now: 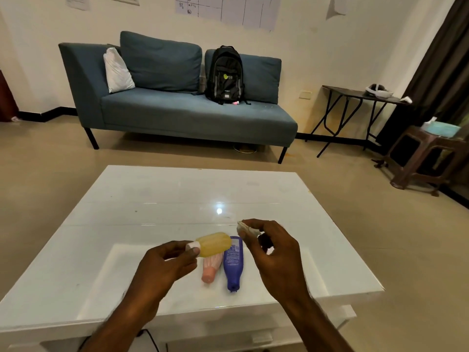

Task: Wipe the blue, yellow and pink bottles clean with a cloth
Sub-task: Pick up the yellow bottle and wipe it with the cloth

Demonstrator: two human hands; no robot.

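My left hand (167, 260) holds the yellow bottle (215, 243) by its white cap, lifted sideways above the white table (152, 199). Under it the pink bottle (212, 269) lies flat with its cap toward me. Right beside that lies the blue bottle (234, 262), cap also toward me. My right hand (271, 252) hovers just right of the yellow bottle, its fingers pinching a small crumpled white cloth (247, 228).
A blue sofa (177, 115) with a black backpack (225, 74) stands beyond the table. At the right are a dark folding table (360, 95) and a brown stool (426, 158). Beige floor surrounds the table.
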